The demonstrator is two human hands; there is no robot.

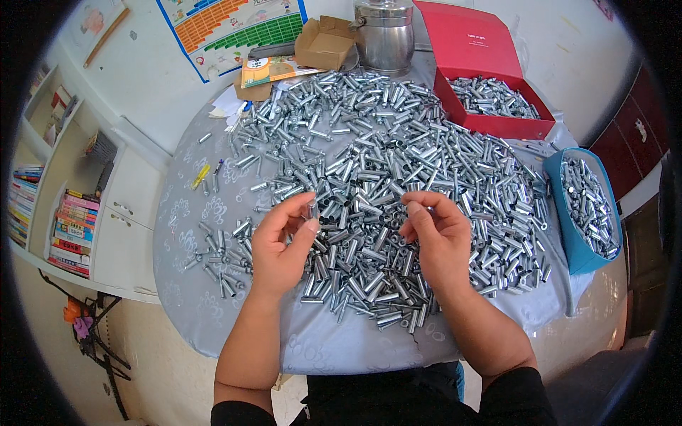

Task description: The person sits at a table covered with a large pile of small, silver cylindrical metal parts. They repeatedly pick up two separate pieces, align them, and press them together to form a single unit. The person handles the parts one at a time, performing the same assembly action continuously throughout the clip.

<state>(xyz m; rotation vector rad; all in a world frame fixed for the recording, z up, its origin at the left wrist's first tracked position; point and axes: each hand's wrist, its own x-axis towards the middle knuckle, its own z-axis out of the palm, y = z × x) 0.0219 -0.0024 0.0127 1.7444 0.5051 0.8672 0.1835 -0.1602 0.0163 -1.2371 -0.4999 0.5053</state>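
Observation:
Above the near middle of a big heap of shiny metal sleeves and bolts [369,170], both my hands are raised, a short gap between them. My left hand [278,245] is closed in a pinch on a short silver metal sleeve [312,208], which stands roughly upright between thumb and fingers. My right hand [442,241] has its thumb and forefinger pressed together. Whatever it may hold is too small or too hidden to name. Loose sleeves, bolts and small rings lie beneath both hands.
The round table has a grey patterned cloth [186,284]. A red lidded box [490,128] and a teal bin [574,263], both filled with metal parts, stand at the right. At the back are a metal pot [384,39] and an open cardboard box [321,48]. A yellow screwdriver [201,176] lies left.

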